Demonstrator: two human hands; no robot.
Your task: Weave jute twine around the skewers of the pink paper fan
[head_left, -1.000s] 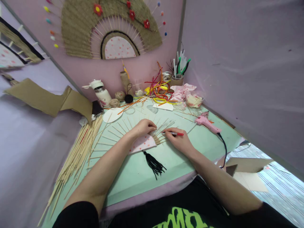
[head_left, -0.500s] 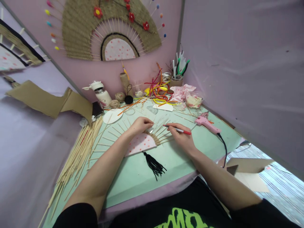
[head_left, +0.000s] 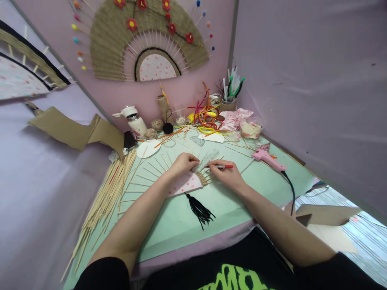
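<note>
A fan of thin sticks lies on the green table, with a pink dotted half-round piece [head_left: 185,184] at its base and a woven band [head_left: 202,178] along the edge. My left hand [head_left: 185,164] rests over the top of that piece, fingers pressed together on the end of a clear ruler [head_left: 211,158]. In my right hand [head_left: 225,174] is a red marker [head_left: 224,166], its tip at the sticks just right of my left fingertips. A black tassel [head_left: 200,210] hangs toward the near edge.
Bamboo sticks [head_left: 107,197] are piled at left. A pink glue gun [head_left: 269,160] with a black cord lies at right. Behind are a white bottle [head_left: 136,125], twine balls [head_left: 157,124], coloured pipe cleaners [head_left: 208,121], a white oval [head_left: 148,148] and pink cloth [head_left: 236,118].
The marker tip has moved left and down, closer to my left fingers, and the marker now lies flatter. The whole view has shifted slightly. My left hand stays on the ruler.
</note>
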